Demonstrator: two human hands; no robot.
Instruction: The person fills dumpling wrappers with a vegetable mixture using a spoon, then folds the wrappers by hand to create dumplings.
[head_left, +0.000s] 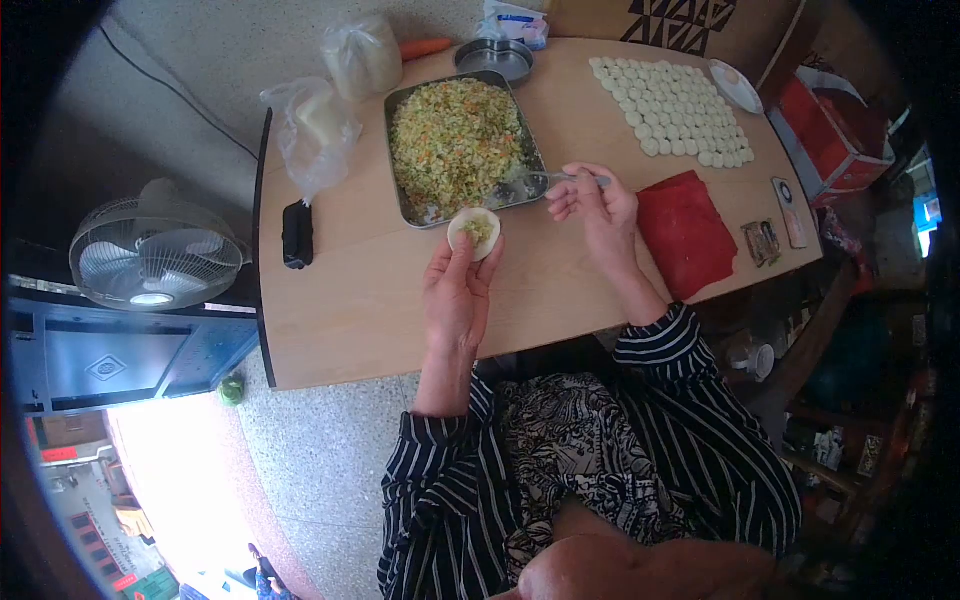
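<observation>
In my left hand (458, 290) lies a round white dumpling wrapper (489, 248) with a small heap of chopped filling on its middle. The fingers hold it from below, with the thumb along the near edge. This hand is just in front of a metal tray (408, 212) heaped with chopped vegetable filling (455, 140), pale green with orange bits. My right hand (600, 205) grips the handle of a metal spoon (560, 177). The spoon's far end reaches over the tray's right corner, where its bowl is hard to make out.
Rows of small dough rounds (675, 108) lie at the back right, with a white plate (736, 87) beside them. Right of my hand is a red cloth (688, 235). Plastic bags (310, 135), a metal dish (494, 62) and a carrot (426, 47) surround the tray. A fan (155, 250) stands left.
</observation>
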